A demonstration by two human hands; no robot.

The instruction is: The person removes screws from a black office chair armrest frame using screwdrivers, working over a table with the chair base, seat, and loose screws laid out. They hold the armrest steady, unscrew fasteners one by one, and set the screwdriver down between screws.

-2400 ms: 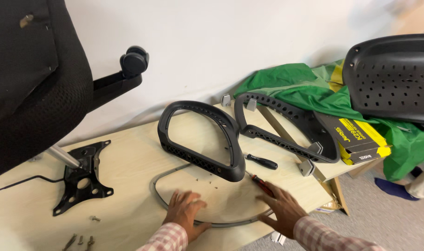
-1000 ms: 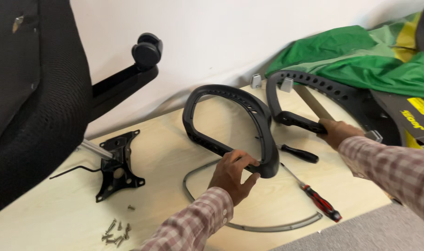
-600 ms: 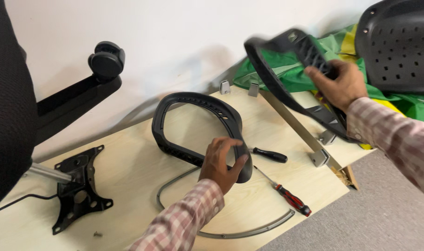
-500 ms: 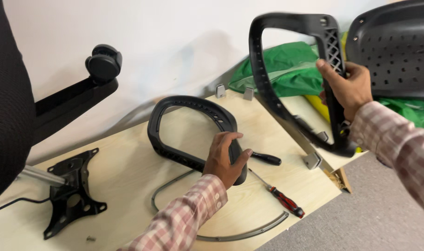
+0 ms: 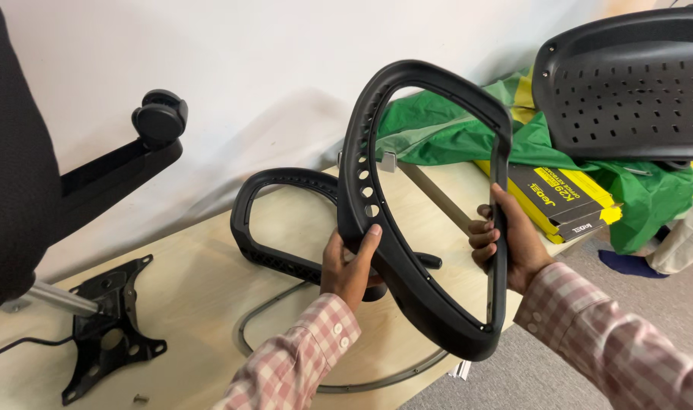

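**A:** Nearest the camera, what do the two hands grip?

**B:** Both hold one black plastic loop-shaped chair armrest frame [image 5: 426,212], lifted clear above the pale wooden board [image 5: 202,304]. The left hand [image 5: 349,266] is wrapped around the wider perforated side, thumb lying along its inner face. The right hand [image 5: 508,243] is curled around the thin opposite rail, fingers [image 5: 479,228] folded through the opening. Neither hand is free; each is closed on the frame.

**A:** Why hold it on opposite sides?

**B:** Judged from the grip, two-sided support keeps the loop from swinging and presents its open face to the viewer.

**A:** Which way does it run?

**B:** The long axis is steep, slightly tilted: the rounded top points up toward the white wall [image 5: 286,68], the narrower lower end points down and to the right, near the board's edge.

**A:** What lies beyond it?

**B:** Just behind the left hand, a second black loop-shaped armrest frame [image 5: 274,220] rests flat on the board, beside a thin grey metal ring [image 5: 248,334]. To the left lie a black metal chair mechanism plate [image 5: 107,326] and, farther, a black chair base arm with a castor [image 5: 153,133]. Far right, a black perforated plastic seat shell [image 5: 627,83] sits over green cloth [image 5: 445,129] and a yellow-and-black cardboard box [image 5: 563,201].
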